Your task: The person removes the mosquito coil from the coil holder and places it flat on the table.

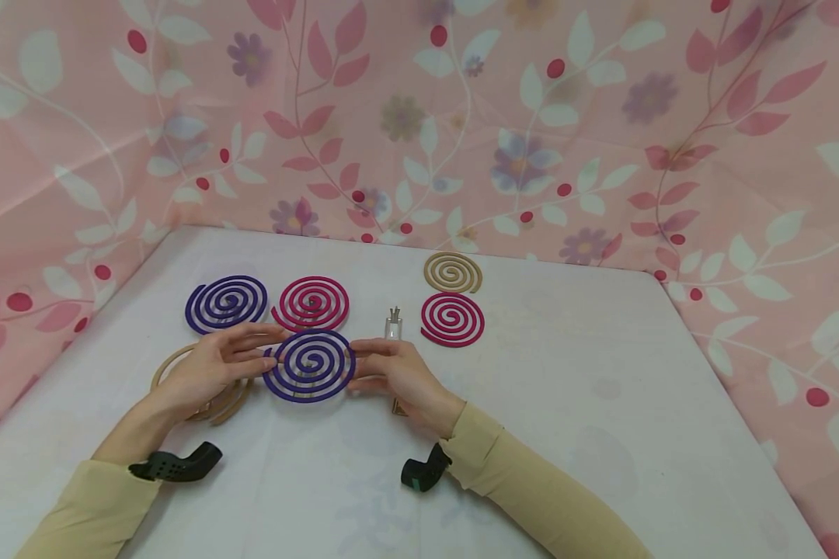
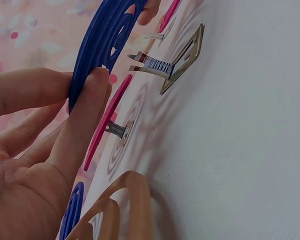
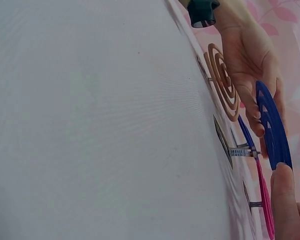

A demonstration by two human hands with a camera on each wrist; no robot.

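Observation:
Both hands hold a purple-blue mosquito coil [image 1: 312, 362] level above the table. My left hand [image 1: 217, 361] pinches its left edge between thumb and fingers. At the opposite edge, my right hand [image 1: 402, 376] grips it with thumb and fingertips. Below the coil, in the left wrist view, a bronze metal stand [image 2: 160, 66] rises from the table, apart from it. A tan coil [image 2: 140, 210] sits under my left forearm and hand, partly hidden. Behind the held coil, a pink coil [image 1: 312, 304] rests on its own metal stand.
Another purple-blue coil [image 1: 229, 303] is at the back left. To the right lie a tan coil [image 1: 453, 272] and a pink coil [image 1: 452, 318]. A metal stand [image 1: 393, 326] stands just behind my right hand. Floral cloth [image 1: 419, 116] hangs around the white table [image 1: 587, 466].

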